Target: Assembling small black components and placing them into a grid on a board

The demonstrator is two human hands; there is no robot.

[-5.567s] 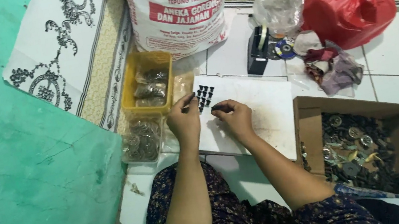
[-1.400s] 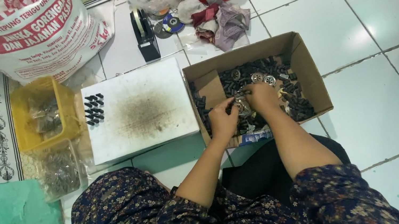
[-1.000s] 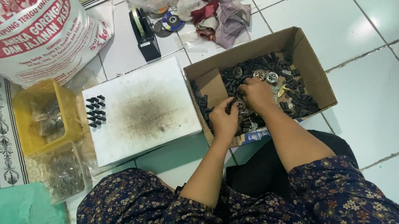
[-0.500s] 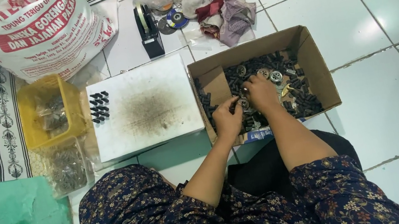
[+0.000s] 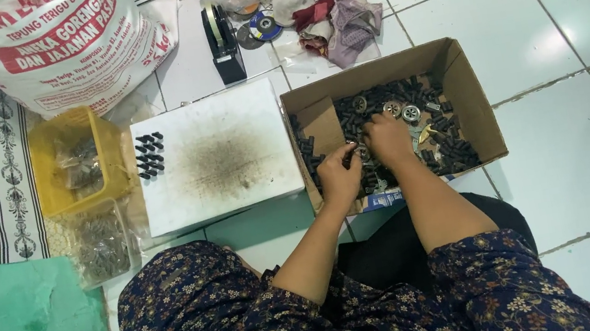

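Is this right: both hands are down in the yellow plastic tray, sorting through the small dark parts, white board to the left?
Not quite. In the head view the left hand and right hand are in the brown cardboard box, not the yellow plastic tray. The rest holds: they are among small dark parts, with the white board to the left.

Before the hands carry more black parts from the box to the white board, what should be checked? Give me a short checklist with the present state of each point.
1. Both hands in the cardboard box: ok; left hand and right hand are among the black parts.
2. Parts held in the fingers: cannot tell; the hands cover them.
3. Free space on the white board: ok; only one group of black pieces stands at its left edge.
4. Board surface clean: not ok; dark smudge in the middle.
5. Box beside the board: ok; they are next to each other.
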